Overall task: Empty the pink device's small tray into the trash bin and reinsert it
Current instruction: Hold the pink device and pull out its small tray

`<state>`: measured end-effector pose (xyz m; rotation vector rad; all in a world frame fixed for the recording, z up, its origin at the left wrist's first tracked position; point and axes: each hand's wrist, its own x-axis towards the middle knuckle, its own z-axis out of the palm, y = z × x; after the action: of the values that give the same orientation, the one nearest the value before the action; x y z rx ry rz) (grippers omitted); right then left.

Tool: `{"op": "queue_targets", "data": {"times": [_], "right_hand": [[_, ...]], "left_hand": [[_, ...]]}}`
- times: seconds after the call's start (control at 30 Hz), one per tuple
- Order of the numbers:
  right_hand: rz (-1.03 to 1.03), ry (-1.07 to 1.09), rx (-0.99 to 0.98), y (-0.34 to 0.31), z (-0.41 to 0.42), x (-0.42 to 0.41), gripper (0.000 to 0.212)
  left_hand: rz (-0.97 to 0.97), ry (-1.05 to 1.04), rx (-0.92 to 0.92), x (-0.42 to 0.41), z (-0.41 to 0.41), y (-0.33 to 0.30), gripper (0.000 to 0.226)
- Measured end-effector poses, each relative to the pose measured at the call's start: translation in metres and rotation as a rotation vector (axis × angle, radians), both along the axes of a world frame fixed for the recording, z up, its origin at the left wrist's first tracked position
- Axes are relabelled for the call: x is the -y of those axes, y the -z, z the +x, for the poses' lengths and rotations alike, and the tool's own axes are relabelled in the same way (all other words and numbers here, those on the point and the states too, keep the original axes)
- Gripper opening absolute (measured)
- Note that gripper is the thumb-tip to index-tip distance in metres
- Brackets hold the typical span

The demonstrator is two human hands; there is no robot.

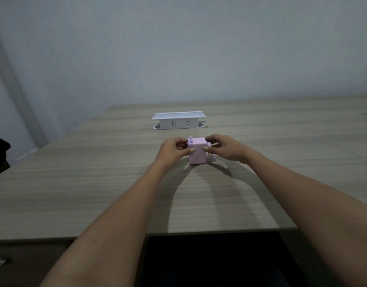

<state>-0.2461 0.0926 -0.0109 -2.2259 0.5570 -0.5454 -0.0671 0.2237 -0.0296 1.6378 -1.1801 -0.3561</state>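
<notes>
Standing upright on the wooden table [95, 183], the pink device [197, 151] sits on the near side of the white socket box [178, 121], its crank handle [212, 158] on its right side. The left hand [173, 150] clasps the device's left flank, thumb across the front face; the right hand [224, 149] closes on its right flank and top corner. Both grips are narrow and firm on the body. Tray not distinguishable at this size; it appears seated. No trash bin visible. Judgement: the step is steadying the device before drawing the tray. Recommended: one hand pins the body down, the other pinches the tray's front and pulls straight, level, avoiding tilt that spills its contents.
</notes>
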Motion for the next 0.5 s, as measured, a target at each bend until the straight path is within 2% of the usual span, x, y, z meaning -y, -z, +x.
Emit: {"op": "queue_targets", "data": {"times": [0.13, 0.23, 0.5], "right_hand": [[0.062, -0.002, 0.014, -0.001, -0.004, 0.002, 0.055], [0.084, -0.024, -0.006, 0.000, -0.006, 0.006, 0.060], [0.118, -0.054, -0.024, 0.009, -0.002, 0.010, 0.055]], "left_hand": [[0.033, 0.060, -0.069, -0.002, 0.005, 0.003, 0.066], [0.128, 0.133, -0.051, -0.002, 0.010, 0.005, 0.081], [0.138, 0.183, -0.103, 0.002, 0.009, 0.011, 0.066]]}}
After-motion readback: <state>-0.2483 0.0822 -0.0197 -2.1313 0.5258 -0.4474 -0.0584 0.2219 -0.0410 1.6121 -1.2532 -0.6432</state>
